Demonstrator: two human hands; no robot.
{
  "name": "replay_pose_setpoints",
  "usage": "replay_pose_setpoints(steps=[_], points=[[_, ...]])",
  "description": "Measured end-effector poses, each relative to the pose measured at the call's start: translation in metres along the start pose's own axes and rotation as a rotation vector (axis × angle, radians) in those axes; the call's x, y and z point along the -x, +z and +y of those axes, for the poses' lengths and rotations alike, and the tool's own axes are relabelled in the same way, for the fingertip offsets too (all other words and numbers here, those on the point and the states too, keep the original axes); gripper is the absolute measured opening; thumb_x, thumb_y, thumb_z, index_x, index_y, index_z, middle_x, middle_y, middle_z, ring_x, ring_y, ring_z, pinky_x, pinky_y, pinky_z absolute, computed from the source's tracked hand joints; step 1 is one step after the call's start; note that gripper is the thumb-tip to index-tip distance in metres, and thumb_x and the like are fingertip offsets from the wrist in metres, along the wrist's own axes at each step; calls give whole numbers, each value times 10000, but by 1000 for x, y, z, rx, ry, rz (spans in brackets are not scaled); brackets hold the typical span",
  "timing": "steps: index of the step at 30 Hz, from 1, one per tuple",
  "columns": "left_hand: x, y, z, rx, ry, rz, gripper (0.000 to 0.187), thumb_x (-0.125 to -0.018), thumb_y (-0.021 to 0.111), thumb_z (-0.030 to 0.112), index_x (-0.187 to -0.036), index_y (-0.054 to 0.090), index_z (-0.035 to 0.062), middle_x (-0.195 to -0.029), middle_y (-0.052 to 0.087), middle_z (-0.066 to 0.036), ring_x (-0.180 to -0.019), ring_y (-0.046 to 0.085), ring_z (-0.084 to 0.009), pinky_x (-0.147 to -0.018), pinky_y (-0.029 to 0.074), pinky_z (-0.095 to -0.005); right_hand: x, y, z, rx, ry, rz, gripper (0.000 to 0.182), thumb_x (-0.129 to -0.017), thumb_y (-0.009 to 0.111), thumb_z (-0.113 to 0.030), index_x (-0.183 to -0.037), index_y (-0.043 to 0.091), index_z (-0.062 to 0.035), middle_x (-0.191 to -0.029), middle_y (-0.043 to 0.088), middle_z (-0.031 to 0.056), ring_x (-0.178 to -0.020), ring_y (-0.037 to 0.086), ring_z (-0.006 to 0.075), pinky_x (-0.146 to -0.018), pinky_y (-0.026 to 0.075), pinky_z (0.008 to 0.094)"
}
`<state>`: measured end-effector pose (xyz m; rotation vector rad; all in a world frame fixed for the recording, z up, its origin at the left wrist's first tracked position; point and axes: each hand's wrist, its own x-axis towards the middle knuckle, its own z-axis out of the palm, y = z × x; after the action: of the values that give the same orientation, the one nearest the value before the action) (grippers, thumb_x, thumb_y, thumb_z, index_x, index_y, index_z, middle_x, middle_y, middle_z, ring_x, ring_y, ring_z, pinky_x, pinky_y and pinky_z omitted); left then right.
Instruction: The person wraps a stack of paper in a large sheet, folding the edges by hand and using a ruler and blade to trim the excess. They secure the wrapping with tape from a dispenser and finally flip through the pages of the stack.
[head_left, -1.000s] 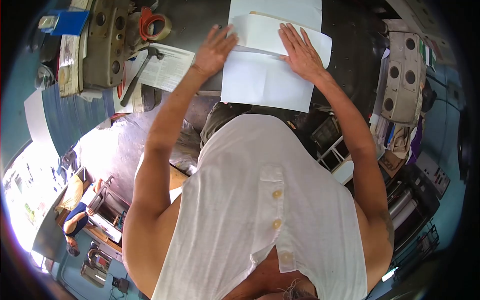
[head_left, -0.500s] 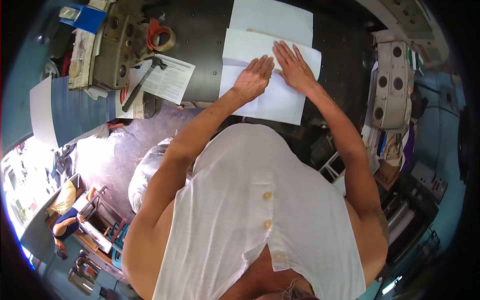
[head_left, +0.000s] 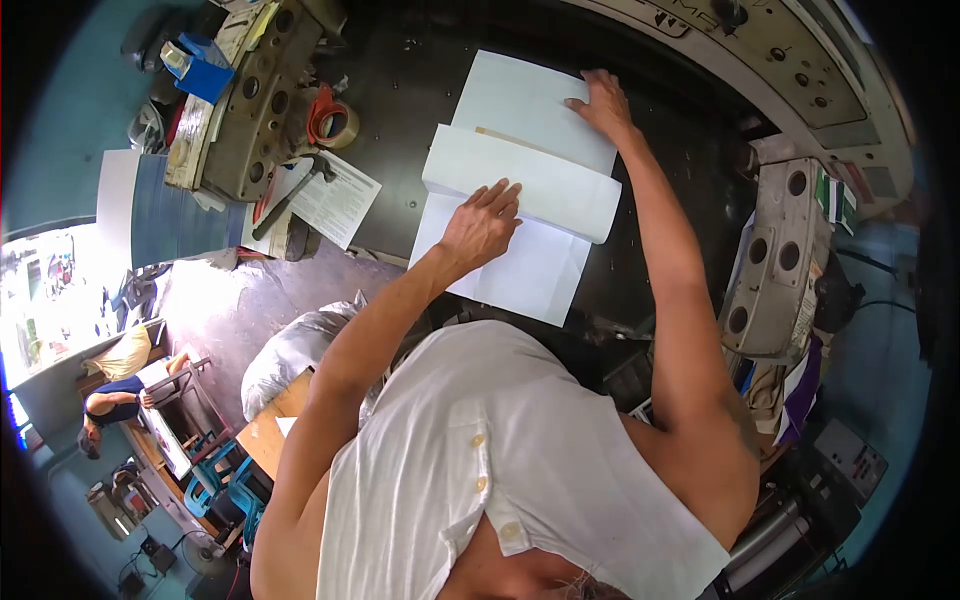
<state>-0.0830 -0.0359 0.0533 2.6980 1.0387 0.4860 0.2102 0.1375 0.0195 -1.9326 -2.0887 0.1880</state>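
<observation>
White paper (head_left: 530,95) lies on the dark tabletop, with a folded flap (head_left: 560,190) across its middle and a thin tan strip (head_left: 495,136) at the flap's far edge. My left hand (head_left: 482,228) rests flat on the flap's left part and near edge, fingers stretched out. At the far right corner of the paper is my right hand (head_left: 606,105), its thumb apart from the fingers and over the sheet. Whether its fingertips touch the corner's edge is hard to make out. The near part of the paper (head_left: 525,280) lies flat towards my body.
Left of the paper are a tape dispenser (head_left: 328,118), a hammer (head_left: 290,197) and a printed sheet (head_left: 340,200). Metal blocks with round holes (head_left: 255,100) stand at the left, another (head_left: 775,260) at the right. A machine panel (head_left: 800,60) borders the back right. Another person (head_left: 112,400) sits far left.
My right hand has left the flap for the paper's far right corner. My left hand stays on the flap, further left along it. The camera view has shifted and turned slightly.
</observation>
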Motion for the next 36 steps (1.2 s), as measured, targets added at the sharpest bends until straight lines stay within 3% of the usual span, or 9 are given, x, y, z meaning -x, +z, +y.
replay_pose_setpoints(steps=[4, 7, 8, 13, 23, 36], points=[[-1, 0, -2, 21, -10, 13, 256, -870, 714, 126, -1084, 664, -5, -1334, 628, -125, -1256, 592, -315, -1029, 506, -446, -22, 14, 7, 71, 68, -66, 640, -757, 832, -388, -1288, 643, -84, -1305, 614, 171, -1254, 550, 357, -1035, 446, 503], [-1, 1, -5, 29, 19, 40, 241, -866, 714, 117, -1070, 672, -5, -1311, 644, -125, -1250, 597, -317, -1031, 507, -444, -30, 11, 15, 9, 19, -174, 554, -781, 824, -341, -1252, 673, -91, -1260, 654, 164, -1165, 622, 341, -1026, 477, 440], [0, -1, -4, 26, 21, 54, 235, -867, 710, 114, -1064, 675, -8, -1297, 652, -127, -1250, 598, -316, -1029, 511, -439, -29, 10, 17, 12, -8, -144, 509, -782, 822, -323, -1221, 690, -100, -1194, 683, 157, -1092, 658, 345, -1012, 482, 449], [3, 3, -8, 30, 42, 64, 248, -871, 707, 99, -1090, 667, -12, -1314, 640, -132, -1274, 581, -315, -1034, 507, -439, -26, 5, 11, 85, -103, -121, 455, -771, 823, -281, -1161, 693, -86, -1123, 687, 144, -1074, 657, 350, -978, 490, 469], [5, 8, -12, 16, 80, 70, 288, -859, 711, 98, -1117, 663, -19, -1327, 623, -136, -1267, 576, -329, -1037, 501, -440, -18, 7, 5, 27, -36, -59, 388, -774, 804, -206, -1125, 681, -95, -1143, 676, 134, -1108, 644, 347, -936, 513, 461], [7, 12, -9, 27, 48, 91, 258, -881, 692, 103, -1107, 654, -16, -1340, 619, -138, -1279, 571, -336, -1039, 502, -474, -27, 11, 10, -108, 41, -6, 388, -766, 829, -235, -1087, 667, -90, -1081, 697, 138, -1042, 661, 349, -866, 532, 458]])
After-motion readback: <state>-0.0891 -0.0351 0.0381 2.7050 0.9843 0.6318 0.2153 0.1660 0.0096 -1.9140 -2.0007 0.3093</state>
